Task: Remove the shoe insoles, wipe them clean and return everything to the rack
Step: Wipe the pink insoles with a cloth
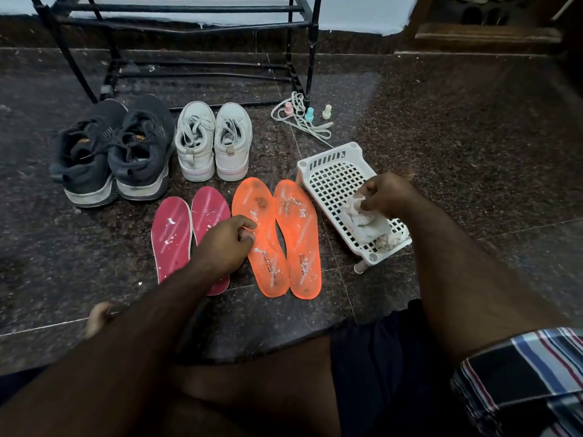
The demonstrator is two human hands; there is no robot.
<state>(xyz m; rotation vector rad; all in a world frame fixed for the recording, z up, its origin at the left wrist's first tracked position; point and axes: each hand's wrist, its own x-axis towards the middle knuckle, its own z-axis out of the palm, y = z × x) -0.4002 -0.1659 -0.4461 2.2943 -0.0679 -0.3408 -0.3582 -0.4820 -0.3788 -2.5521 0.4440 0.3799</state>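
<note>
From the head camera I judge the wiping step is starting: all four insoles are out, two pink (172,241) and two orange (296,238), lying just left of the white basket (331,175) and speckled with dirt. My right hand (386,197) pinches the crumpled cloth (366,220) in that basket; my left hand (225,244) pinches the nearer orange insole's edge. Next I must lift the cloth onto it. Two dark shoes (110,152) and two white shoes (213,141) wait farther left, below the empty rack (189,26)

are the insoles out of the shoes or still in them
Out. Two pink insoles and two orange insoles lie flat on the floor, in front of the dark sneakers and white sneakers.
</note>
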